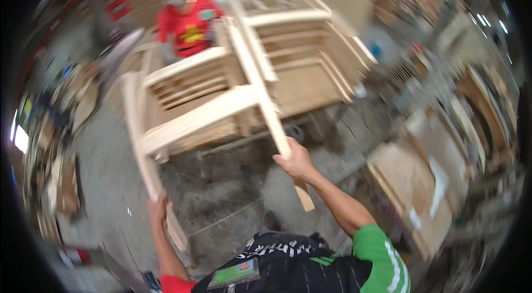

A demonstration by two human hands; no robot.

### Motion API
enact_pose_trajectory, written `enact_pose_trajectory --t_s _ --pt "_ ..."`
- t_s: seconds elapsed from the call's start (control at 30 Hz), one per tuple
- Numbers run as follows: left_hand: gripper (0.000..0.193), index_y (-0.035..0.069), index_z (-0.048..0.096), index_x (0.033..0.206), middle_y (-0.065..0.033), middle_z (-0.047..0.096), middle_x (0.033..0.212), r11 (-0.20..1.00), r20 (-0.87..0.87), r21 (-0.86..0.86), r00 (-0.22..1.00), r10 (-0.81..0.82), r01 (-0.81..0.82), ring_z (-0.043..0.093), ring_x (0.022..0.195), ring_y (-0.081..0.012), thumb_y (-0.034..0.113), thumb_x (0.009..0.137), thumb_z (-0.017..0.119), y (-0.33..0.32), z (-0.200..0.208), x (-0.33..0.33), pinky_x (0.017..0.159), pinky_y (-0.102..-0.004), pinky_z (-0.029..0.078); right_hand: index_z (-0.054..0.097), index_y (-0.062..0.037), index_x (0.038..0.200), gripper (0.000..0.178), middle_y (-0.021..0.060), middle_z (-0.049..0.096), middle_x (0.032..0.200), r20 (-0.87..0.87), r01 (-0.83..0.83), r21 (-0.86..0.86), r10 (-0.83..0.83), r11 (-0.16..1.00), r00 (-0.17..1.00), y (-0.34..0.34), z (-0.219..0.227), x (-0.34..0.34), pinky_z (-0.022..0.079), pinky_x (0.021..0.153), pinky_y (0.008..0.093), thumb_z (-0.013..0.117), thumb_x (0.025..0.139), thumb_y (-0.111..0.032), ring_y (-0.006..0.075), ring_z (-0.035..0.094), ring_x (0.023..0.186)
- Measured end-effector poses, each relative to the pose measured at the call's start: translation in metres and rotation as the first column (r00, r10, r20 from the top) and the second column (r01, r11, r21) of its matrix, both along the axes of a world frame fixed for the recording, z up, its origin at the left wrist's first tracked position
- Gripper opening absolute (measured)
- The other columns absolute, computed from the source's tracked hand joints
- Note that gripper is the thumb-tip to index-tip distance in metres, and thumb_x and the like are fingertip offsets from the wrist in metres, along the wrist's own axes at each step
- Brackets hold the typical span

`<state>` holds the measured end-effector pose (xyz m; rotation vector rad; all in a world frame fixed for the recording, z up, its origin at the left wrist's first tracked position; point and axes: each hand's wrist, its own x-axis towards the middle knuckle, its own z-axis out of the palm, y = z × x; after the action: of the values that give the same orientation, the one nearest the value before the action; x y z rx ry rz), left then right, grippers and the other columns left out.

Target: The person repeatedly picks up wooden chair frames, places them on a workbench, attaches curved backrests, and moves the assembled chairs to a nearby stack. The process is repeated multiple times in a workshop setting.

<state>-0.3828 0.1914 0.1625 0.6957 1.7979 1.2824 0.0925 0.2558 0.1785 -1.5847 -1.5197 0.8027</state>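
Observation:
A pale wooden frame [202,114] with two long rails and a wide crosspiece between them is held out before me. My left hand [158,211] is closed around the near part of its left rail [143,152]. Around the right rail [270,111], close to its near end, my right hand [296,160] is wrapped. The frame's far part reaches over or against a box-like wooden piece [185,66] with slatted insides; whether they touch, I cannot tell. Beside it, to the right, stands a similar, larger wooden piece [305,96].
A person in a red shirt [191,21] stands beyond the left wooden piece. Stacked wooden parts [64,182] line the left side. At the right are a low wooden panel [410,182], curved boards [487,110] and a blurred round fan-like object [377,49]. The concrete floor [227,193] has dark stains.

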Motion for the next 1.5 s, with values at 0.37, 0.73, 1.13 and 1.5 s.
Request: enact_pose_trajectory --t_s 0.37,0.73,1.13,1.5 --pt "0.029 0.0 0.059 0.103 -0.0081 0.061 0.073 0.911 -0.112 0.146 0.921 -0.373 0.387 0.063 0.064 -0.0183 0.023 0.091 0.072 -0.062 -0.014 0.15 0.057 -0.0321 0.051 0.054 -0.0012 0.135 0.059 0.0247 0.068 0.117 0.17 0.446 0.141 -0.465 0.884 0.869 -0.31 -0.031 0.148 0.054 0.091 0.0493 0.074 0.082 -0.019 0.0446 0.066 0.107" --pt "0.024 0.0 0.062 0.103 -0.0039 0.062 0.077 0.385 -0.174 -0.065 0.37 -0.913 0.92 0.062 0.065 -0.0142 0.013 0.086 0.073 -0.182 -0.04 0.407 0.06 -0.0299 0.051 0.068 0.0005 0.114 0.045 0.0234 0.075 0.098 0.138 0.936 -0.347 -0.983 0.063 0.118 -0.67 -0.103 0.167 0.057 0.082 0.0447 0.081 0.083 -0.029 0.0385 0.075 0.093" --pt "0.028 0.001 0.067 0.09 -0.0068 0.066 0.07 0.043 -0.095 -0.099 0.033 -0.995 0.994 0.062 0.057 -0.0176 0.027 0.086 0.075 -0.126 -0.06 0.748 0.057 -0.0354 0.051 0.073 0.0007 0.111 0.042 0.0191 0.076 0.101 0.295 0.979 -0.176 -0.954 -0.1 -0.045 -0.662 -0.097 0.366 0.055 0.083 0.0421 0.08 0.087 -0.033 0.0313 0.074 0.094" --pt "0.029 0.001 0.061 0.112 -0.0068 0.06 0.08 -0.103 -0.039 -0.221 -0.115 -0.993 0.97 0.059 0.061 -0.0208 0.024 0.096 0.067 -0.122 -0.091 0.746 0.055 -0.0368 0.05 0.056 -0.012 0.139 0.061 0.0199 0.07 0.124 0.358 0.84 -0.449 -0.923 -0.305 -0.143 -0.644 -0.127 0.307 0.054 0.097 0.0507 0.072 0.09 -0.045 0.0408 0.069 0.111"
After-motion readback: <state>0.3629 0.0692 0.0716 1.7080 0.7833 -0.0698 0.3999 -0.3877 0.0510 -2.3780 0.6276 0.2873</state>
